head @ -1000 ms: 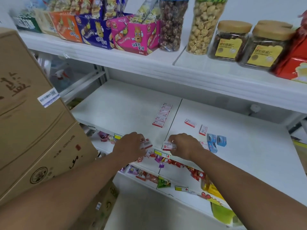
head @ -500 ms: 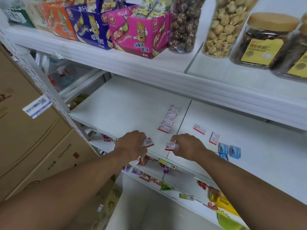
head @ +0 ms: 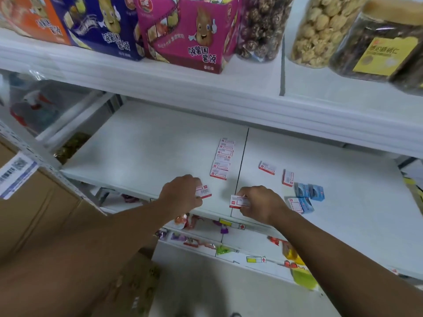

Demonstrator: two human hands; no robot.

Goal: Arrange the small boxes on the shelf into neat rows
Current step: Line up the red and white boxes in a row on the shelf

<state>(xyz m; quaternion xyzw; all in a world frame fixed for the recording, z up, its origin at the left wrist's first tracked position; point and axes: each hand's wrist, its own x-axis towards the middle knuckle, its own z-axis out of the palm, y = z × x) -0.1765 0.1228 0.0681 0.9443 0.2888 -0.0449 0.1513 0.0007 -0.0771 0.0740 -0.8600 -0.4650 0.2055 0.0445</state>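
Note:
On the white middle shelf [head: 160, 145] a row of several small red-and-white boxes [head: 223, 157] runs front to back beside the panel seam. My left hand [head: 183, 194] grips one red-and-white box [head: 204, 192] near the shelf's front edge. My right hand [head: 258, 205] pinches another red-and-white box [head: 238, 201] right at the seam. Two loose red-and-white boxes lie further right, one flat [head: 267, 167] and one on its side [head: 288, 178]. A cluster of small blue boxes [head: 309, 193] sits to the right of my right hand, with one red-and-white-faced box [head: 296, 205] among them.
The shelf above carries orange, blue and pink snack cartons [head: 190, 35] and clear jars of snacks [head: 320, 30]. Stacked brown cardboard cartons [head: 34, 213] stand at the left. Lower shelves [head: 251, 255] hold bright candy packets and price tags.
The view has drawn closer to the shelf. Both hands stay near the front edge, each still holding its box, with little shift between them.

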